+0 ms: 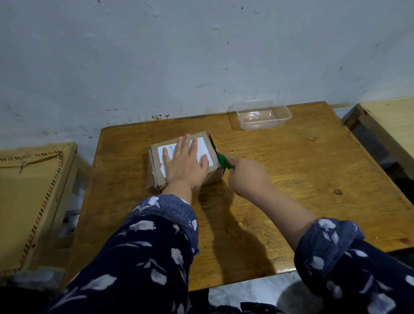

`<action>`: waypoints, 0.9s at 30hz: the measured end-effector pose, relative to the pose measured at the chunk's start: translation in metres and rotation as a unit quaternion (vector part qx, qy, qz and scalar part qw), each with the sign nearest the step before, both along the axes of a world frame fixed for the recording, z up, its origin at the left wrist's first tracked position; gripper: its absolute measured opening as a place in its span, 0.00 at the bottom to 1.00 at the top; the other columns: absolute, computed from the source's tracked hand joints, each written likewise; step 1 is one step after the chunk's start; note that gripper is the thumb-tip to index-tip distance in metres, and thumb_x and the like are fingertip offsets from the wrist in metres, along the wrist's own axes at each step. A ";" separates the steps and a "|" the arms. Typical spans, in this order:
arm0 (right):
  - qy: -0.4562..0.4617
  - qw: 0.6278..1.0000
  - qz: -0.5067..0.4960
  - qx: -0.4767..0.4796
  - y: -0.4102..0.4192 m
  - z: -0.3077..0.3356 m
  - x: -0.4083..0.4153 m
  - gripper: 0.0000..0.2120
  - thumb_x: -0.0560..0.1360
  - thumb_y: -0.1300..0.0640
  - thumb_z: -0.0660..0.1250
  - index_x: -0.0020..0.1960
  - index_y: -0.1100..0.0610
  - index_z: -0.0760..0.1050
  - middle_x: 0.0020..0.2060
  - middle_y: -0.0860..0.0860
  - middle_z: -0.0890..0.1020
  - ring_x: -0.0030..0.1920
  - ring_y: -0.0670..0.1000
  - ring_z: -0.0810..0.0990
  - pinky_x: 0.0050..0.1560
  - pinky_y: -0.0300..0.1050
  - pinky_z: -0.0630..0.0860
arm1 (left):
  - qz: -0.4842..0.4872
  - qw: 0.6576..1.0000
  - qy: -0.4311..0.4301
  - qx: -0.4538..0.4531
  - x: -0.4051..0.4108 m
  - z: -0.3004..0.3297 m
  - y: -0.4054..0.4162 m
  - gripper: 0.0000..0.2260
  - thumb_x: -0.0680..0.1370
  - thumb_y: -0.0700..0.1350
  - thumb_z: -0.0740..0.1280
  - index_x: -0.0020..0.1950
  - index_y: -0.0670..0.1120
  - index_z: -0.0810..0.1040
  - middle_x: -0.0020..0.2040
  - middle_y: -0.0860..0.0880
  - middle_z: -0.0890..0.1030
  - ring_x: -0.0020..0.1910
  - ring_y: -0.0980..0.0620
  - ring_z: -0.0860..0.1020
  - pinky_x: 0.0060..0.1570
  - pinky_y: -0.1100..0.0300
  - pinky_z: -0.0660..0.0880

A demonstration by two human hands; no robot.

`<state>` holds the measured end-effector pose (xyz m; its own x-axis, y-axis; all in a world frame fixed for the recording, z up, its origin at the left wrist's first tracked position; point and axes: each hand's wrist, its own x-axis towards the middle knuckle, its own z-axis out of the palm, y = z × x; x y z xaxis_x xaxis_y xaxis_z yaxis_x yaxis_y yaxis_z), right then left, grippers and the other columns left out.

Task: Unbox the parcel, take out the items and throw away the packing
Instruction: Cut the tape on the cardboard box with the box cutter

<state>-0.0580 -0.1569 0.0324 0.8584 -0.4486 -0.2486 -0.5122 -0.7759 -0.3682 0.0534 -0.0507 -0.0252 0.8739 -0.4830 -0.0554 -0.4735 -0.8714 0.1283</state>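
The small brown cardboard parcel with a white label sits on the wooden tabletop, a little left of its middle and toward the far side, directly under my left hand. That hand lies flat on the parcel's top, palm down, its fingers stretched out and spread across the label, gripping nothing, only pressing on the cardboard. The parcel's flaps look closed; the left side shows rough, torn edges.

My right hand is just to the right of the parcel, near its right wall, curled into a closed fist around a small green-handled cutter. The cutter's green body sticks out of the fist toward the far left, and its tip meets the parcel's upper right edge. I cannot tell whether a blade is out.

A clear rectangular plastic container stands at the far edge of the tabletop, to the right, well apart from the parcel and both hands. My sleeves are dark blue with pale flowers, rolled back from the wrists.
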 end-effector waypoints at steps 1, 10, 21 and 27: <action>-0.002 1.000 -0.002 0.001 -0.001 -0.001 -0.001 0.29 0.76 0.63 0.56 0.74 0.42 0.60 0.49 0.56 0.83 0.44 0.56 0.81 0.35 0.45 0.76 | -0.001 1.000 0.000 0.001 0.000 0.000 0.000 0.27 0.81 0.58 0.43 0.79 0.51 0.47 0.80 0.52 0.44 0.78 0.52 0.41 0.73 0.41 0.40; -0.141 0.963 -0.170 0.156 0.008 -0.020 -0.001 0.26 0.79 0.51 0.60 0.75 0.53 0.57 0.52 0.56 0.79 0.51 0.57 0.80 0.44 0.48 0.75 | -0.025 0.998 0.054 -0.015 0.006 0.006 0.005 0.27 0.81 0.58 0.47 0.79 0.52 0.45 0.79 0.52 0.42 0.77 0.52 0.39 0.72 0.42 0.37; -0.194 0.917 -0.276 0.215 0.003 -0.030 0.055 0.22 0.77 0.56 0.65 0.70 0.55 0.66 0.61 0.55 0.78 0.58 0.56 0.78 0.54 0.49 0.77 | -0.090 0.994 0.057 0.013 0.037 0.010 0.005 0.28 0.80 0.63 0.48 0.78 0.56 0.46 0.79 0.52 0.42 0.78 0.51 0.40 0.71 0.38 0.38; -0.197 0.909 -0.304 0.205 -0.017 -0.033 0.093 0.23 0.77 0.55 0.64 0.71 0.54 0.65 0.63 0.56 0.76 0.60 0.58 0.77 0.54 0.49 0.76 | -0.134 0.987 0.061 0.064 0.062 0.021 0.003 0.38 0.72 0.74 0.49 0.78 0.58 0.45 0.79 0.51 0.42 0.78 0.49 0.40 0.71 0.38 0.36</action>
<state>0.0352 -0.1740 -0.0011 0.5413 -0.8092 -0.2285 -0.5660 -0.1497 -0.8107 0.1149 -0.0477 -0.0047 0.6990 -0.6777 -0.2282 -0.6766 -0.7301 0.0954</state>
